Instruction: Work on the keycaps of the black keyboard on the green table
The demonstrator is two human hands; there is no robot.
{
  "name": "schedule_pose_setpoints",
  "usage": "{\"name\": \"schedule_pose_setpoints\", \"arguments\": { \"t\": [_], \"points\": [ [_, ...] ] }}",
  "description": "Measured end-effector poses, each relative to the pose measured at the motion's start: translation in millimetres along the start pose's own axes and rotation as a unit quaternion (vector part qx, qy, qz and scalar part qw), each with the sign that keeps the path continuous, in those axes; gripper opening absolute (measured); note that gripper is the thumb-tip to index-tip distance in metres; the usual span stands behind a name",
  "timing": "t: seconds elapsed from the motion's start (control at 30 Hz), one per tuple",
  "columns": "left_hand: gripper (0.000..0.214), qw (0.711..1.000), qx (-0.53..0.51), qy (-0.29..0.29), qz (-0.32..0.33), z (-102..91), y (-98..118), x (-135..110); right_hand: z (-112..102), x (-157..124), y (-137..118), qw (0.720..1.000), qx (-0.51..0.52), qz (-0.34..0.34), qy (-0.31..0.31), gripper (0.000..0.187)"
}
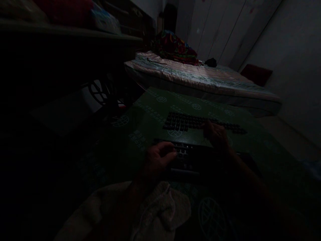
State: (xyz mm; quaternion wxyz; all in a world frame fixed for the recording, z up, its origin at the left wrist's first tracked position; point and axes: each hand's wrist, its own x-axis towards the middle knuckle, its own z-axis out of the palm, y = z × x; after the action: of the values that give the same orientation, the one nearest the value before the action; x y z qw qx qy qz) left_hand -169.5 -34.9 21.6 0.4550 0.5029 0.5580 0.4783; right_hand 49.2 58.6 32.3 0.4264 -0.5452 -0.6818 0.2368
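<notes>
The light is very dim. A dark keyboard base (182, 154) lies on a green tabletop (140, 134), with pale key sockets showing at its left part. My left hand (160, 155) is over that left end, thumb and forefinger curled together at the sockets; whatever sits between them is too dark to see. Beyond the base, loose black keycaps (177, 121) are laid out in keyboard-like rows. My right hand (216, 134) reaches over the base to these rows, its fingers bent and bunched at the near edge of the keycaps. Its fingertips hide what they grip, if anything.
A crumpled light cloth (160, 209) lies at the near edge, under my left forearm. Behind the table stands a bed with a striped mattress (195, 77) and a patterned blanket (175, 48). To the left are a shelf-like surface (67, 31) and a dark spoked wheel (100, 92).
</notes>
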Motion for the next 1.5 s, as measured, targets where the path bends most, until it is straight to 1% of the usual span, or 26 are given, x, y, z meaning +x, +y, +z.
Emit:
{"name": "schedule_pose_setpoints", "arguments": {
  "t": [0.03,0.07,0.1,0.17,0.27,0.3,0.37,0.5,0.67,0.8,0.9,1.07,1.23,1.5],
  "points": [
    [0.022,0.999,0.033,-0.013,0.018,1.8,-0.7,-1.0,-4.4,-10.4,-5.9,1.0,0.007,0.004,0.0,0.057],
    [0.021,0.997,0.067,-0.027,0.042,3.6,-1.5,-2.2,-7.8,-20.4,-11.5,1.0,0.015,0.009,-0.023,0.055],
    [0.02,0.992,0.099,-0.039,0.067,5.4,-2.4,-3.4,-10.1,-29.5,-16.8,0.998,0.023,0.014,-0.052,0.052],
    [0.022,0.978,0.155,-0.068,0.118,8.6,-4.3,-5.6,-11.6,-43.9,-25.7,0.99,0.043,0.016,-0.134,0.042],
    [0.027,0.953,0.222,-0.103,0.18,12.5,-7.8,-6.7,-7.8,-54.8,-32.3,0.968,0.072,0.001,-0.24,0.027],
    [0.028,0.945,0.238,-0.107,0.197,13.5,-9.1,-6.4,-5.4,-56.2,-32.3,0.961,0.081,-0.01,-0.263,0.024],
    [0.031,0.934,0.257,-0.113,0.222,15.3,-11.8,-4.9,-0.1,-57.3,-29.6,0.952,0.093,-0.034,-0.291,0.021],
    [0.026,0.916,0.282,-0.143,0.247,17.7,-15.9,-0.9,8.3,-57.7,-22.5,0.947,0.069,-0.066,-0.305,0.02],
    [0.018,0.903,0.308,-0.174,0.244,18.1,-16.5,1.1,11.2,-57.2,-24.3,0.944,0.033,-0.093,-0.316,0.02],
    [0.019,0.896,0.315,-0.192,0.248,17.1,-17.4,1.3,10.9,-55.7,-28.9,0.937,0.019,-0.094,-0.336,0.02],
    [0.022,0.889,0.321,-0.202,0.255,17.2,-20.1,2.3,11.2,-55.8,-31.6,0.936,0.005,-0.098,-0.338,0.018],
    [0.028,0.889,0.322,-0.205,0.252,18.5,-22.2,3.9,13.0,-57.5,-34.7,0.935,0.016,-0.093,-0.342,0.014],
    [0.028,0.889,0.322,-0.213,0.246,17.8,-19.5,3.1,15.4,-58.3,-30.3,0.93,0.016,-0.109,-0.351,0.015],
    [0.028,0.89,0.323,-0.21,0.244,17.2,-24.7,5.9,20.1,-59.0,-28.6,0.929,0.058,-0.094,-0.354,0.018]
  ]
}}
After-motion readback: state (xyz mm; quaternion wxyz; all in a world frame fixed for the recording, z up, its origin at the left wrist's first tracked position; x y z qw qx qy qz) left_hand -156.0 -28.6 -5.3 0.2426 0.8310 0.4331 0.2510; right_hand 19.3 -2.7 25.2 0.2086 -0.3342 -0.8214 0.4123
